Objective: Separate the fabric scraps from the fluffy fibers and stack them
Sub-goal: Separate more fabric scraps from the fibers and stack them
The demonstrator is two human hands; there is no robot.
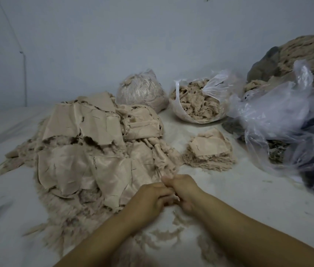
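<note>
both hands meet at the near edge of the big scrap pile

white bench (229,189) carries everything; landmark = big pile (86,151) of beige fabric scraps w/ fluffy fibers mixed in, sitting left of centre. fluff shows along the pile's edges and in dark gaps btwn the flat pieces.

far right of the pile: heap of crumpled clear plastic bags (279,116) w/ dark stuff inside, and behind that a tall mound of beige fluffy material (310,53) against the wall. behind-right of the pile: open clear bag of fibers (196,101), mouth up, full. just left of that, right behind the pile: tied bag (140,89) of pale material, closed at top.

right of the pile, apart from it: small stack of fabric scraps (208,149), flat pieces layered, fuzzy edges.

at the pile's near right corner: left hand (148,197) and right hand (185,189) touching each other. fingers of both are curled and seem to pinch a bit of beige scrap/fiber btwn them, but blur means cannot tell exactly what piece or how it's held.

nearer than the pile, round the forearms: loose fiber tufts (164,236) scattered on the bench.
</note>
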